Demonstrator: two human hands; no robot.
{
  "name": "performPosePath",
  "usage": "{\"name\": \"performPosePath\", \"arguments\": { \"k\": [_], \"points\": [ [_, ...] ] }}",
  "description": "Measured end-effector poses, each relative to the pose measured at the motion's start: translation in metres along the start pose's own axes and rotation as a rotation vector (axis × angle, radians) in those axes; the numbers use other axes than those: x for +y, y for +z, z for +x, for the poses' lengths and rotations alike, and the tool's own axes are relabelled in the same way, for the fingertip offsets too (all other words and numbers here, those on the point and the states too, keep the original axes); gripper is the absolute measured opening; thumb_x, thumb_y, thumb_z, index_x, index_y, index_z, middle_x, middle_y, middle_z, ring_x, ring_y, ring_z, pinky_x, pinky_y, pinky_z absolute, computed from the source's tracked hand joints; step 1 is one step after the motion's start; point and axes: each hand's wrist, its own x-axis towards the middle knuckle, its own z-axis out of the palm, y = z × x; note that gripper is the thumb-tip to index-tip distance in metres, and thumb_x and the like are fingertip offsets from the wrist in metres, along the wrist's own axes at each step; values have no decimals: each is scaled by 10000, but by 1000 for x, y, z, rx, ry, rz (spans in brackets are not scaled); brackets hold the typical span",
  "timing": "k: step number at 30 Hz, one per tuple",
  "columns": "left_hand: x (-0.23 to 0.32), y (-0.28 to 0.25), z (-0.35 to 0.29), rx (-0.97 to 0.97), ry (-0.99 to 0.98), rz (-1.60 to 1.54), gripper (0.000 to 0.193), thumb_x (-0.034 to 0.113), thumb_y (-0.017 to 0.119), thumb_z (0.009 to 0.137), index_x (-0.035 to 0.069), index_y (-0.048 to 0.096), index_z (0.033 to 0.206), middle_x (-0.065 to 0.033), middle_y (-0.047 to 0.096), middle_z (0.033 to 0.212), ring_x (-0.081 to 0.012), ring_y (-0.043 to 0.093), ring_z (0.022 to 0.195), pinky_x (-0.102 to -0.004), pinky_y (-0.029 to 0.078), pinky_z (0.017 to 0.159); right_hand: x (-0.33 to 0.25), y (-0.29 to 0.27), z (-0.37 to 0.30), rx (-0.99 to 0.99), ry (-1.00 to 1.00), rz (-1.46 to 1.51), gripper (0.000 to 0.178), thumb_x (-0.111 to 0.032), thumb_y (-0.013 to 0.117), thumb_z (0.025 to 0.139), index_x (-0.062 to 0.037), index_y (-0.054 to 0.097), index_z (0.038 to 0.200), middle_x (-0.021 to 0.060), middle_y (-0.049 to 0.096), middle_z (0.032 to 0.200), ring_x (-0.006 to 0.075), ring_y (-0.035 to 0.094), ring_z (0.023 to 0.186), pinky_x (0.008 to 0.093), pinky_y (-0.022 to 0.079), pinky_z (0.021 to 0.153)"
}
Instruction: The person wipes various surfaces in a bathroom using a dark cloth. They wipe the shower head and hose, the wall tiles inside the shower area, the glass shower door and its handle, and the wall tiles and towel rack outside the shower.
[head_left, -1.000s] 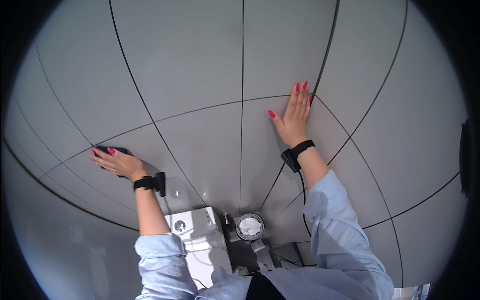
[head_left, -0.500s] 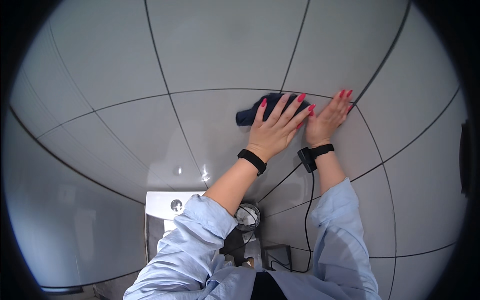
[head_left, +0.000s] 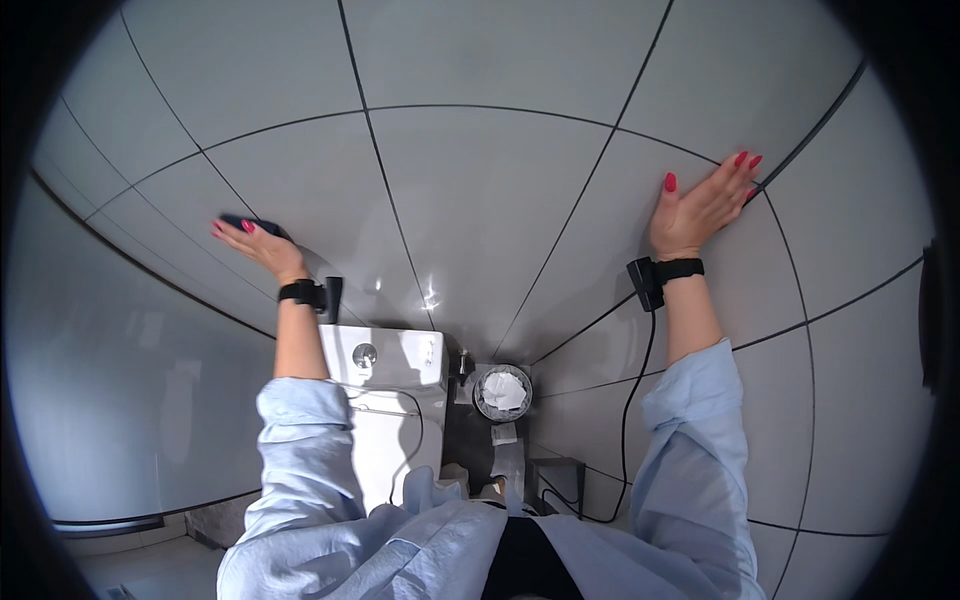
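My left hand (head_left: 264, 250) presses a dark blue cloth (head_left: 250, 222) against the grey tiled wall (head_left: 490, 210), at the far left near the side wall. Only the cloth's upper edge shows past my fingers, which lie stretched out over it. On the other side, my right hand (head_left: 700, 212) rests on the tiles beside the right corner. Its palm is toward the wall, the thumb is apart from the fingers, and nothing is in it. A black band with a small dark device (head_left: 647, 284) sits on my right wrist, and a similar band (head_left: 305, 292) is on the left.
Below my left arm stands a white toilet (head_left: 390, 350) with a round flush button. A bin (head_left: 503, 393) holding white paper is beside it. A black cable (head_left: 632, 430) hangs from the right wrist device, near a dark box (head_left: 557, 480) on the floor.
My left hand has swept the cloth from near the right hand to the far left of the wall. My right hand remains by the corner, its thumb now spread wider. The view has shifted slightly.
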Motion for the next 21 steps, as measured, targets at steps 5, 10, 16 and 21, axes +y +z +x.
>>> {"name": "performPosePath", "arguments": {
  "k": [5,10,16,21],
  "points": [
    [63,39,-137,-47,-248,69,609,252,293,1041,34,43,1551,-233,-13,1607,-375,-15,1493,-487,47,1204,14,-3,-5,-1,-5,-28,877,-524,481,927,-5,120,1536,219,105,1602,381,77,1487,553,58,1166],
    [187,71,-285,-321,490,18,705,397,593,865,225,350,1504,-112,322,1527,-273,255,1436,-591,171,1125,12,0,-6,20,-44,-56,880,-522,505,925,-33,118,1545,206,129,1603,387,96,1484,554,76,1172],
    [146,70,-304,-502,766,40,541,458,646,814,488,513,1338,125,481,1369,-168,400,1294,-498,265,1047,15,0,-7,15,-75,-82,868,-545,461,946,-26,100,1540,218,102,1600,400,76,1482,570,68,1165],
    [-51,17,-224,-419,786,139,644,485,688,719,440,520,1340,-48,181,1615,-328,128,1491,-652,70,1145,9,4,-6,4,-82,-99,854,-487,473,959,-4,71,1536,227,79,1599,395,60,1483,550,58,1178]
  ]
}}
